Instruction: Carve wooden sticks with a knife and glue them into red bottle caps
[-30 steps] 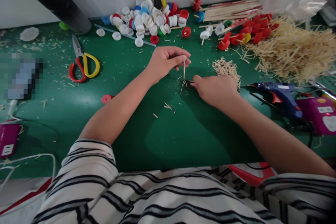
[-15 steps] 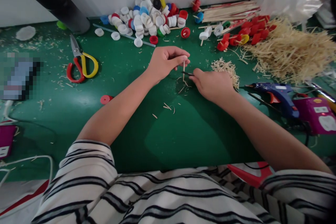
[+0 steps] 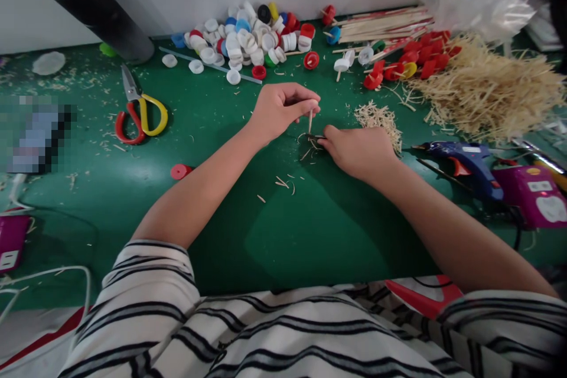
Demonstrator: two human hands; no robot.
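Note:
My left hand [image 3: 279, 111] pinches a short thin wooden stick [image 3: 310, 121] at its upper end, and the stick points down toward the green tabletop [image 3: 283, 236]. In my right hand [image 3: 361, 150] is a small dark blade [image 3: 313, 136], mostly hidden by the fingers. The blade lies across the stick's lower end; whether they touch I cannot tell. Curled wood shavings [image 3: 306, 153] lie just under it. More slivers [image 3: 282, 182] are scattered nearer to me. A pile of short wood chips [image 3: 378, 118] sits behind my right hand.
Scissors [image 3: 142, 109] and a red cylinder [image 3: 180, 172] lie left. Behind are bottle caps [image 3: 248, 41], wooden sticks [image 3: 381, 25] and red caps with sticks through them [image 3: 427, 53]. At right are a straw-like heap [image 3: 491, 88], a blue glue gun [image 3: 469, 159] and a purple power socket [image 3: 531, 195].
My right hand has brought the blade a little lower along the stick, to its bottom end. My left hand still pinches the stick. The whole view has shifted slightly.

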